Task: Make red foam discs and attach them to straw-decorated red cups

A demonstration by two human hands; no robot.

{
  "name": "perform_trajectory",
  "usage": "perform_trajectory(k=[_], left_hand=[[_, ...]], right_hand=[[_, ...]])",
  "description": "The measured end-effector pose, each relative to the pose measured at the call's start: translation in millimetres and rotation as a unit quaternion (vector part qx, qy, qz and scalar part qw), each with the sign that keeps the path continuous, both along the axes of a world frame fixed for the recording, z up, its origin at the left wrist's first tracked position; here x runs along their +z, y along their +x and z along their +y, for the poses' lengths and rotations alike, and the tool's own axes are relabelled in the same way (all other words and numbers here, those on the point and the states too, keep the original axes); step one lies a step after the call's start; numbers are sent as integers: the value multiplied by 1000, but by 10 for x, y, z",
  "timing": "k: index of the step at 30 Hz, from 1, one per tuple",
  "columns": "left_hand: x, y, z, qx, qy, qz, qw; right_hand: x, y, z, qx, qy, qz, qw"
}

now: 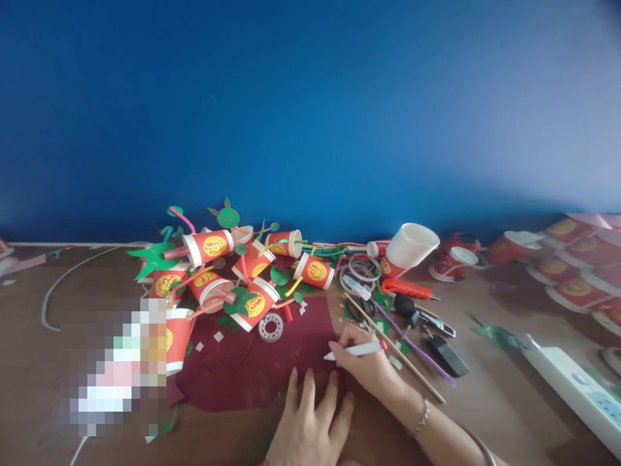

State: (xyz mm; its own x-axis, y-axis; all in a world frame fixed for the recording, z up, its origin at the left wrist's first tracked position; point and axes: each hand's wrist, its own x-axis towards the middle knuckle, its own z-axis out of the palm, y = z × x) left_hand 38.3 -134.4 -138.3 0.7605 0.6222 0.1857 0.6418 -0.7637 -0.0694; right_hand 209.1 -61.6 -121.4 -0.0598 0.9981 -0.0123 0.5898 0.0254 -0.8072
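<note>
Right hand (369,370) is pinched around a white marker (363,349), slim end aimed left, red end out to the right. Can't tell if the nib is touching yet. Left hand (305,428) is flat with fingers spread, tips at the near edge of the maroon sheet (240,378), so imo press those down firmly and keep the marker low and light so the paper doesn't creep. I'd also flick the paper scraps (218,336) off first, they'd snag a line. Placement: the marker sits inside the right hand, tip by the sheet's right edge, just beyond the left fingertips. Sheet lies mid-bench (33,349), well short of the far edge, with paper cups (314,270) crowding its far side and left corner
</note>
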Motion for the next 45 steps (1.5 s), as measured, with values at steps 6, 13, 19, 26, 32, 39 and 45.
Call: perform_trajectory(k=[6,13,19,26,32,39,45], left_hand=[[-5,-7,2,-4,28,-8,1000],[-15,-6,0,-5,13,-9,1000],[-7,-2,-9,3,-14,-10,1000],[29,22,-20,12,-16,-19,1000],[51,20,-20,14,-36,-12,999],[47,18,-11,13,-28,-14,999],[67,19,-13,13,-22,-15,1000]], right_hand=[[47,6,-11,-13,-8,52,999],[7,3,-13,-11,4,-9,1000],[-3,4,-8,-8,-4,0,1000],[22,1,-17,-8,-1,21,1000],[-2,10,-5,-16,6,11,1000],[4,6,-7,-17,-3,23,1000],[-6,17,-7,-8,-5,12,1000]])
